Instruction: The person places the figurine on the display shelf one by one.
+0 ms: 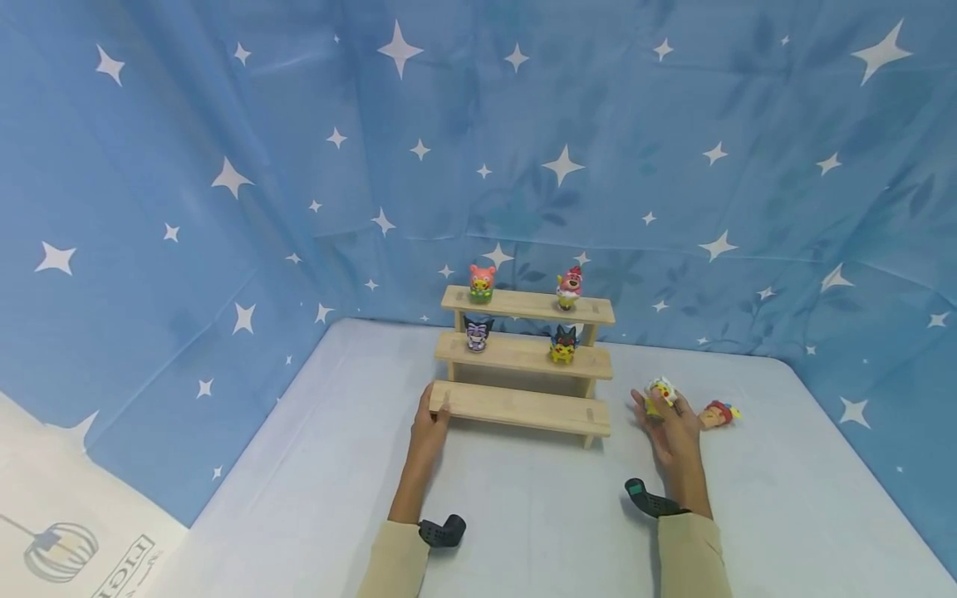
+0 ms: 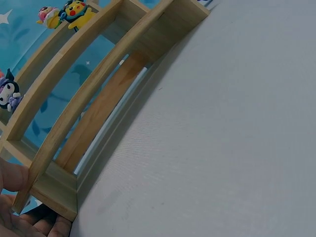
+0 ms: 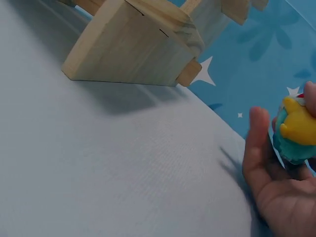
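A three-tier wooden display shelf [image 1: 519, 407] stands on the white table. At the left end of its lowest board, my left hand [image 1: 429, 436] grips the wood, with the thumb on top and fingers curled underneath in the left wrist view. To the right of the shelf, my right hand [image 1: 679, 436] holds a small yellow figurine [image 1: 661, 395] with a white top. In the right wrist view the figurine [image 3: 299, 127] shows yellow and teal parts, pinched between thumb and fingers above the table. Beside that hand, another figurine [image 1: 718, 414] with a red top lies on its side.
On the top board sit a pink-and-green figurine [image 1: 482, 283] and a red-hatted one [image 1: 569, 288]. The middle board carries a black-and-purple figurine [image 1: 477, 334] and a black-and-yellow one [image 1: 564, 344]. A blue star-patterned curtain [image 1: 635, 108] hangs behind the table [image 1: 531, 515].
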`<state>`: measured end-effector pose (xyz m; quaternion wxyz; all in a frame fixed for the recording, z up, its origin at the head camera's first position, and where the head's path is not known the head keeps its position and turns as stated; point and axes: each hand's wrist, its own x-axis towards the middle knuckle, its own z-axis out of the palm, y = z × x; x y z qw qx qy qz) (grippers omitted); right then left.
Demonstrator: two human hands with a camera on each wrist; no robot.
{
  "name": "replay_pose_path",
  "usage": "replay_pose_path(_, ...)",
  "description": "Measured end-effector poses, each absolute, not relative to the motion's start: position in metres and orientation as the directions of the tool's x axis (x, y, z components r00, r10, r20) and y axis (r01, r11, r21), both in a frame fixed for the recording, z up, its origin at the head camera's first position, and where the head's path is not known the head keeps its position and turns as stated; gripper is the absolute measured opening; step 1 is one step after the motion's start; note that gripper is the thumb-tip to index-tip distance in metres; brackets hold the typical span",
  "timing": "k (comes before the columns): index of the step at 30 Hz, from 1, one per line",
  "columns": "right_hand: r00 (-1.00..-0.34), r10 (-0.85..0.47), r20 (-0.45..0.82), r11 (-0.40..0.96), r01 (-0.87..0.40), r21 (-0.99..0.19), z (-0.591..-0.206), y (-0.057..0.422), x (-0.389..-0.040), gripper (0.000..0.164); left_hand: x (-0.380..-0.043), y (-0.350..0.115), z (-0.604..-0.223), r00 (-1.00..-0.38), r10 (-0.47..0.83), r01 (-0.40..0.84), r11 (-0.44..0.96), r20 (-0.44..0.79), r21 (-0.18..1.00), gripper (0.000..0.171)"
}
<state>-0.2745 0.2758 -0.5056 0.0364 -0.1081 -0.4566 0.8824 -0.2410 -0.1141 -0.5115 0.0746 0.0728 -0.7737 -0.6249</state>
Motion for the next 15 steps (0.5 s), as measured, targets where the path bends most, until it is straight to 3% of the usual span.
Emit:
replay_pose_path(6,-0.935,0.279,-0.221,-0.452,0.075,-0.889,-0.5026,0.2712,-0.2733,0.049,-0.2421,-0.1152,-0.5114,-0.978,-0.208,-0.016,0.211,0.029,0.977,0.058)
replay_pose_path(15,-0.912,0.351,-0.214,-0.427,0.047,-0.903,-0.5040,0.2704,-0.2699,0.073,-0.2408,-0.1159,-0.5129,-0.977,-0.209,-0.016,0.242,0.036,0.970,0.058)
